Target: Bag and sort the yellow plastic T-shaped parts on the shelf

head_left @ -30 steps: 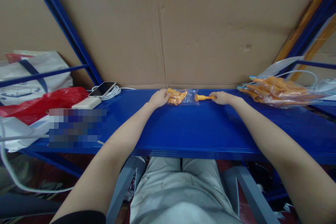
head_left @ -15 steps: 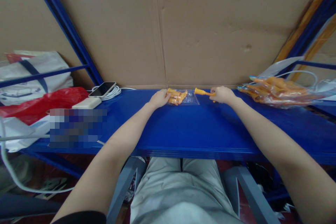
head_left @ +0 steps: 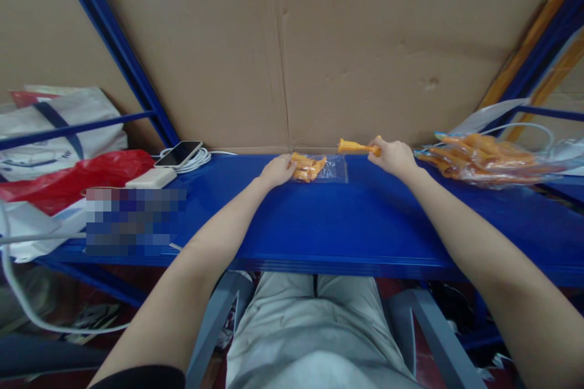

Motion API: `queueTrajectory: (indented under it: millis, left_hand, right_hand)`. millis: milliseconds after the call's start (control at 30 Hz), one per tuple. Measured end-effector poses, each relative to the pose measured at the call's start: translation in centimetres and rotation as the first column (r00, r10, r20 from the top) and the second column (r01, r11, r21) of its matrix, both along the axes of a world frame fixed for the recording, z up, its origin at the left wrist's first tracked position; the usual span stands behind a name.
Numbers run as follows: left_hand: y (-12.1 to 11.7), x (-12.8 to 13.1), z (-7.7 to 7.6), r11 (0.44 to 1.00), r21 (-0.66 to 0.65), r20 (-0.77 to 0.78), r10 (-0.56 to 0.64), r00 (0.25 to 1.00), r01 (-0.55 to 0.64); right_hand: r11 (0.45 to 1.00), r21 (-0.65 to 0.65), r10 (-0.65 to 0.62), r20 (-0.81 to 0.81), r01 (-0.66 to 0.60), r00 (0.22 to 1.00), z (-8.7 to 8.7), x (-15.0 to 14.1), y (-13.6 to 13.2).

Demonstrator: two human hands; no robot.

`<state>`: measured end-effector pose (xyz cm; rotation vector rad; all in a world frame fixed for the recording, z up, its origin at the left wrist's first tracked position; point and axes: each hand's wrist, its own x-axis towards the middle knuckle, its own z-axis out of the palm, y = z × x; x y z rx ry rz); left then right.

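Observation:
A small clear plastic bag (head_left: pixel 336 168) lies flat on the blue shelf, with several orange plastic pieces (head_left: pixel 308 168) in its left part. My left hand (head_left: pixel 277 172) grips the bag's left end, fingers closed on it. To the right, my right hand (head_left: pixel 395 157) is closed around the thin end of an orange horn-shaped plastic piece (head_left: pixel 351 146). That piece is held level above the shelf, its wider end pointing left, apart from the bag. My fingers hide part of its right end.
Larger clear bags of orange pieces (head_left: pixel 483 158) lie at the right. On the left are a phone (head_left: pixel 178 154) on a coiled white cable, a white box (head_left: pixel 151 179) and a red plastic bag (head_left: pixel 86 173). A cardboard wall (head_left: pixel 347 48) stands behind the blue shelf (head_left: pixel 328 225).
My right hand has risen slightly and moved a little right, lifting the orange piece up from the shelf. My left hand and the small bag have stayed in place.

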<state>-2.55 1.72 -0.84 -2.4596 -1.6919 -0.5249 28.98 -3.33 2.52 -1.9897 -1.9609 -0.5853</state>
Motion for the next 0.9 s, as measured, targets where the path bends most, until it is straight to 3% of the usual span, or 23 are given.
queueTrajectory:
  millis: [200, 533, 900]
  left_hand:
    - [0.3, -0.1, -0.2, 1.0, 0.017, 0.007, -0.007, 1.0, 0.007]
    - [0.4, -0.1, -0.3, 1.0, 0.009, 0.027, 0.001, 1.0, -0.001]
    - [0.7, -0.1, -0.4, 1.0, 0.0, 0.073, -0.025, 0.997, 0.025]
  right_hand:
    - [0.99, -0.091, 0.113, 0.045, -0.108, 0.993, 0.4, 0.4, -0.1]
    - [0.965, -0.238, 0.165, 0.202, -0.115, 0.965, 0.8, -1.7, -0.9]
    - [0.959, -0.202, 0.224, 0.098, -0.201, 0.97, 0.2, -3.3, -1.2]
